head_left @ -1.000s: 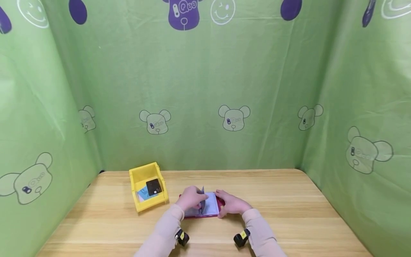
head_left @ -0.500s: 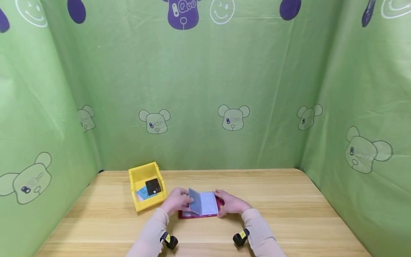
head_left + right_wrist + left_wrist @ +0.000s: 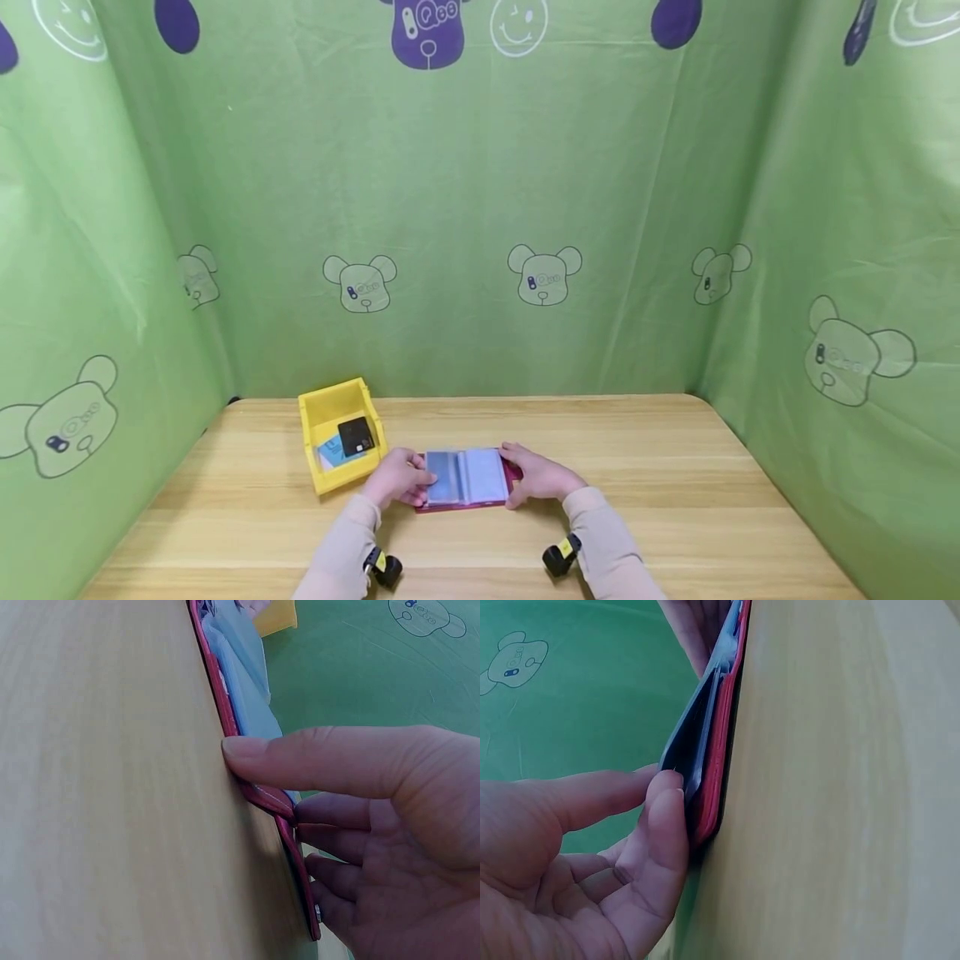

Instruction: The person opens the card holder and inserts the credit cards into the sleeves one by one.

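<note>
A red card holder [image 3: 484, 477] lies opened out on the table in the head view, with clear plastic sleeve pages inside. My left hand [image 3: 397, 477] pinches the outer edge of the left sleeve page [image 3: 444, 478] between thumb and finger. In the left wrist view, that page [image 3: 697, 720] stands slightly raised from the pages under it, a dark gap between. My right hand [image 3: 546, 475] holds the right end of the cover, thumb at the near edge and fingers at the far one. The right wrist view shows a red strap [image 3: 270, 801] beside the thumb and a metal snap [image 3: 318, 913] near the cover's end.
A yellow bin [image 3: 352, 477] stands left of the card holder, close to my left hand. Inside it lie a black card [image 3: 356, 437] and a blue card [image 3: 332, 451]. Green printed curtains [image 3: 465, 350] enclose the wooden table [image 3: 645, 467] behind and on both sides.
My left hand has moved left, turning a sleeve page from upright near the middle down onto the left side. The right hand has kept its hold on the cover.
</note>
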The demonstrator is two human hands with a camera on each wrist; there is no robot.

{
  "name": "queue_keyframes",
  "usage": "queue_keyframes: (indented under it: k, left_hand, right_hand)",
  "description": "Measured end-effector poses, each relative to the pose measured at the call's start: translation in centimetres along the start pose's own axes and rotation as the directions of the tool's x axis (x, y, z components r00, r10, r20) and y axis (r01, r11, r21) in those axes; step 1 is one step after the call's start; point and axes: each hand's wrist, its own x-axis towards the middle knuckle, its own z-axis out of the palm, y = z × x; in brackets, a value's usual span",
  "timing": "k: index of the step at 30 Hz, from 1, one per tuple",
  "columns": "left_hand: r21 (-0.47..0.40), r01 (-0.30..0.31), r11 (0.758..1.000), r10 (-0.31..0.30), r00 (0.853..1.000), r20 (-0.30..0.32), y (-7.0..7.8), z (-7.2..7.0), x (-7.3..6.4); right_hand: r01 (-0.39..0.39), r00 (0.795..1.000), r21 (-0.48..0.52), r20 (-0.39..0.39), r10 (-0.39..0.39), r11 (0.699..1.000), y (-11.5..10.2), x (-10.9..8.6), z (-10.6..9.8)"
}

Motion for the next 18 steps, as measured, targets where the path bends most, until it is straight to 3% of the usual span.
queue_keyframes:
  k: [12,18]
  left_hand:
    - [0.033,0.024,0.999,-0.023,0.999,-0.023,-0.39,-0.36,-0.57]
    - [0.036,0.022,0.999,-0.022,1.000,0.004,-0.21,-0.73,-0.47]
  right_hand:
    - [-0.006,1.000,-0.007,-0.008,0.006,1.000,0.30,0.20,0.07]
    - [-0.006,1.000,-0.017,-0.012,0.006,1.000,0.20,0.18,-0.05]
